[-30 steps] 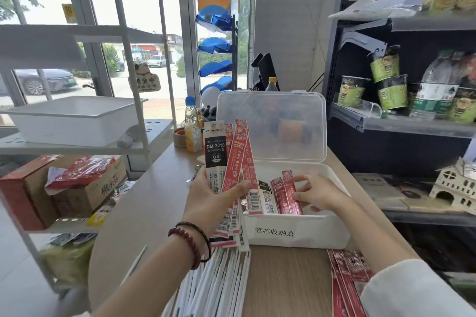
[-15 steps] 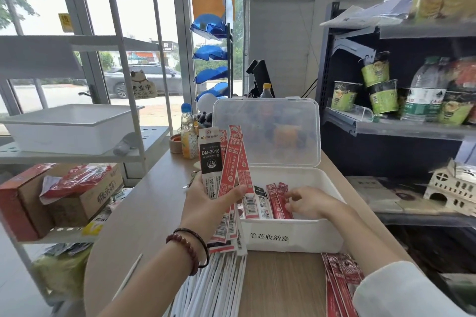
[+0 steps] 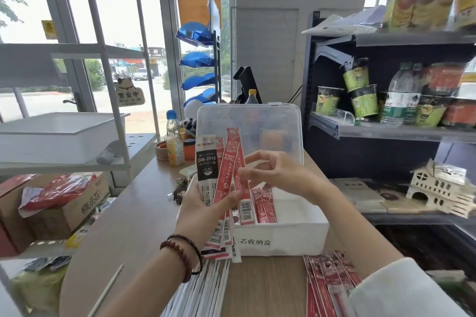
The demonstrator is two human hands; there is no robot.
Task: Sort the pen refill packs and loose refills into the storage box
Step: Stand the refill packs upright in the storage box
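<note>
My left hand [image 3: 206,211] gripped a fan of refill packs [image 3: 206,162] upright over the storage box [image 3: 296,234], at its left front corner, labels showing for sorting. My right hand [image 3: 283,175], fingers curled, met the fan's rightmost red pack [image 3: 235,141]; whether it pinched I couldn't tell. Below it, red packs [image 3: 264,206] lay in the box.

The wooden table [image 3: 128,213] bears storage box [image 3: 296,240], loose refills [image 3: 206,291] and red packs [image 3: 327,283].

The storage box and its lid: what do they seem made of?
Storage box: probably white opaque plastic, matte; smooth moulded walls with rounded corners. Lid: probably clear, faintly frosted plastic; colours behind show hazily through it.
</note>
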